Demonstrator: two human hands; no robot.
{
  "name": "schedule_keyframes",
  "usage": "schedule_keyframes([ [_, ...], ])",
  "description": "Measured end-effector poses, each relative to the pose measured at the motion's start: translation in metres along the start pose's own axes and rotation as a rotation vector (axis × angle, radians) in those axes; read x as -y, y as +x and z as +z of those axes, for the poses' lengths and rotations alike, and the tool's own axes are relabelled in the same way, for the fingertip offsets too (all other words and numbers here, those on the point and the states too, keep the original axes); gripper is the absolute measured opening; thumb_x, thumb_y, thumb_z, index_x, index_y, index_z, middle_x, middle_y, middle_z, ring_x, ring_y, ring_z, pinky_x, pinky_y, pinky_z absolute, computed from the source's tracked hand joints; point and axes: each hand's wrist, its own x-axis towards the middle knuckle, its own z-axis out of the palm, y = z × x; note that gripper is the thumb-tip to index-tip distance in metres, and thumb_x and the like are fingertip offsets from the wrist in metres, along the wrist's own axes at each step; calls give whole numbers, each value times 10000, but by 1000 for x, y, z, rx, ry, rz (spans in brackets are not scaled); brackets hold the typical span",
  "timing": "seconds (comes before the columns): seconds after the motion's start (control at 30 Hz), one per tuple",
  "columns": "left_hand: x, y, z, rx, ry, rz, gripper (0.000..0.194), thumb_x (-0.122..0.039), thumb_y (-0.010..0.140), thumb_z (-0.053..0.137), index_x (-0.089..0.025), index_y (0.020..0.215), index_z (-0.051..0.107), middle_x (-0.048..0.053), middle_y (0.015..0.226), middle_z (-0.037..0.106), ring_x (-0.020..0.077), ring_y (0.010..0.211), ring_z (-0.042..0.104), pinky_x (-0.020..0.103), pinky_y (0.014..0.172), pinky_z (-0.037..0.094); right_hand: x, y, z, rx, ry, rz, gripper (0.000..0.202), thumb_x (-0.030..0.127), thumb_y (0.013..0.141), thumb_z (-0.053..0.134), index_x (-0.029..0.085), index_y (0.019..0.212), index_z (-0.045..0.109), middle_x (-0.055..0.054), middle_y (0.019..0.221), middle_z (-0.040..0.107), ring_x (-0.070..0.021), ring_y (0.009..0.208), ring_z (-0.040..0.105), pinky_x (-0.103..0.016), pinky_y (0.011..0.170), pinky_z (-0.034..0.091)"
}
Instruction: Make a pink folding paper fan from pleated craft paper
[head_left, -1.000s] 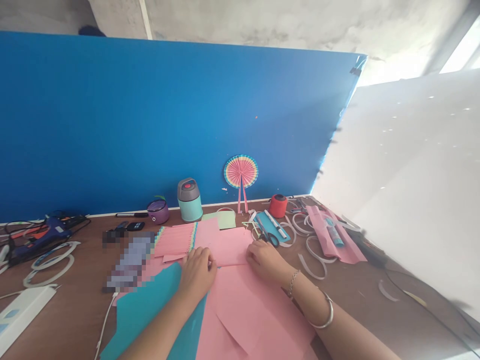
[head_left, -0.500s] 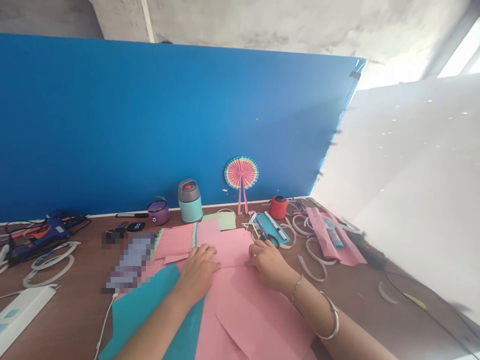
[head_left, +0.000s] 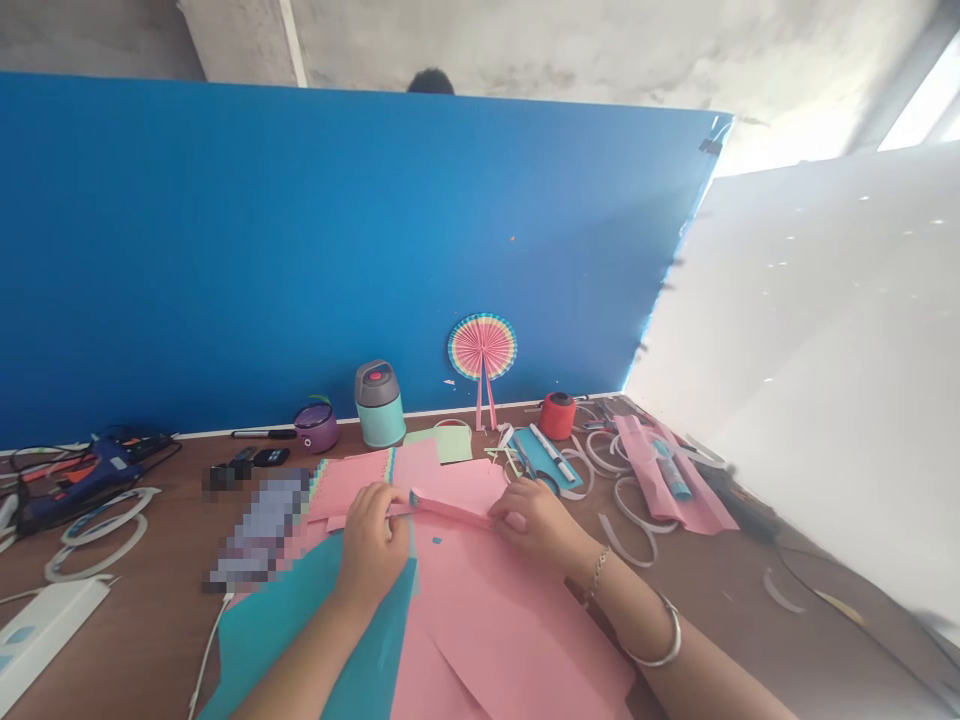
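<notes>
A tall blue partition [head_left: 225, 250] stands behind a brown table [head_left: 716, 590]. Spread toward the viewer on the table are large sheets of pink paper [head_left: 495, 610], with a teal sheet [head_left: 300, 610] to their left. On top, in the middle, between the person's two hands, lies a smaller pink sheet [head_left: 465, 484]. What has just changed is its near edge: half a second ago it lay flat, and now it rises in a narrow raised fold, while the left hand has moved a little further left. This suggests that the folding is underway but that the crease is not yet pressed down. The right hand [head_left: 541, 522] is curled closed, its thumb and fingers appearing to pinch the right end of the fold. The left hand [head_left: 373, 532] is half open, fingers bent and thumb apart, its fingertips at the fold's left end; whether they grip the paper or only rest beside it, I cannot tell. Beyond the left hand sits a pleated pink piece [head_left: 349, 482] with striped ends. Smallest of all, a blue scrap [head_left: 436, 540] lies just below the fold, now uncovered.
</notes>
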Motion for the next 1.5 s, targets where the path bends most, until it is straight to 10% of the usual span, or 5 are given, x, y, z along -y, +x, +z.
schedule_keyframes([
  [0.27,-20,-5,4,359,-182,-134,240,-237,795,434,-192,769,669,41,726,656,210,744,574,321,698,436,18,-2,5,-128,455,-9,163,227,844,553,233,871,714,-40,790,679,-164,789,595,-296,741,453],
  [0.6,-35,-8,11,222,-341,-281,248,-354,805,526,-187,646,620,-7,638,638,152,641,558,243,632,437,35,-3,21,-85,-7,-296,207,215,894,480,245,968,671,-47,770,636,-167,759,519,-317,691,373],
  [0.93,-24,-6,4,63,147,177,266,-157,880,419,-226,993,649,51,845,616,212,858,521,346,748,385,41,-16,16,-448,-320,-365,360,120,842,455,264,1157,554,-86,1145,568,-248,1149,428,-425,955,295],
  [1.2,-27,-10,11,430,318,388,287,-100,875,439,-228,1042,635,45,831,585,207,832,483,363,771,369,28,-3,13,-19,-365,-241,232,89,857,440,205,826,639,-46,893,621,-178,862,488,-376,862,291],
  [1.5,-17,-6,2,519,209,184,220,-141,861,483,-219,792,677,31,793,642,200,814,537,343,740,367,8,-5,6,222,-246,-100,241,94,814,486,219,835,690,-40,810,611,-163,804,504,-303,715,286],
])
